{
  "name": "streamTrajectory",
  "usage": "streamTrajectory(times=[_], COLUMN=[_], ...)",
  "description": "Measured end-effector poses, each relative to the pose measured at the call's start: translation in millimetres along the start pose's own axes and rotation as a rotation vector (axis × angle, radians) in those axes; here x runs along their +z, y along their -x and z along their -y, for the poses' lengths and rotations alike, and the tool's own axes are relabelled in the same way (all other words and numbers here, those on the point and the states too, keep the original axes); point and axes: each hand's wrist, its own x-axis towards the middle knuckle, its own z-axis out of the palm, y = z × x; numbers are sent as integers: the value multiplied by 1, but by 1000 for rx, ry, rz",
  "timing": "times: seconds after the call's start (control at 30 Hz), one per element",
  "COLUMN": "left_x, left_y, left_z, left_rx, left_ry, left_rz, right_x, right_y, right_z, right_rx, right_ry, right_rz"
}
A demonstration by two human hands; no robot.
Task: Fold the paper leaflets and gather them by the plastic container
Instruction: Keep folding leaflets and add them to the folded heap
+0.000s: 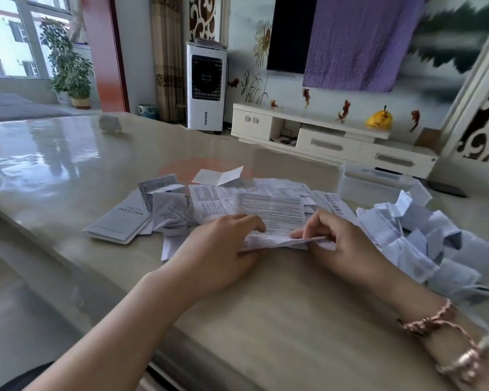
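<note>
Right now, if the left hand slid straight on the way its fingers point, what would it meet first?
The left hand points up and right across the printed leaflet it already holds, so more of that sheet comes first, then probably the right hand; depth is unclear.
</note>
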Motion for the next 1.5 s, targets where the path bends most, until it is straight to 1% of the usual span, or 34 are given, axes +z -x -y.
streamTrajectory(times=[0.1,0.2,0.3,0.4,0.47,0.53,0.6,0.7,0.77,0.87,1.03,1.2,1.37,1.5], left_x=[3,4,2,2,0,0,2,4,7,10,14,16,15,13], left_y=[1,-2,-5,-7,-7,-5,-4,0,2,5,8,10,12,12], left_z=[5,8,7,8,4,1,-3,-9,-11,-13,-12,-12,-14,-16], left_rx=[-75,-111,-210,-287,-346,-387,-395,-382,-347,-289,-272,-273,-266,-272], left_ry=[100,211,302,433,526,552,459,200,97,43,-26,-91,-162,-226], left_rz=[26,-15,-37,-4,7,13,-10,-55,-71,-56,-5,37,45,87], right_x=[0,-2,-4,-4,-3,0,4,10,14,19,23,25,27,28], right_y=[0,0,0,1,0,-2,-3,-4,-5,-6,-6,-5,-5,-5], right_z=[0,1,7,11,10,7,5,-1,-4,-1,6,8,8,8], right_rx=[23,35,58,141,180,203,213,204,196,201,182,196,193,200], right_ry=[-4,-10,-151,-295,-279,-198,-105,115,244,381,552,611,668,678], right_rz=[-10,-54,-48,-66,-101,-120,-121,-78,-57,-58,-54,-41,-20,-20])
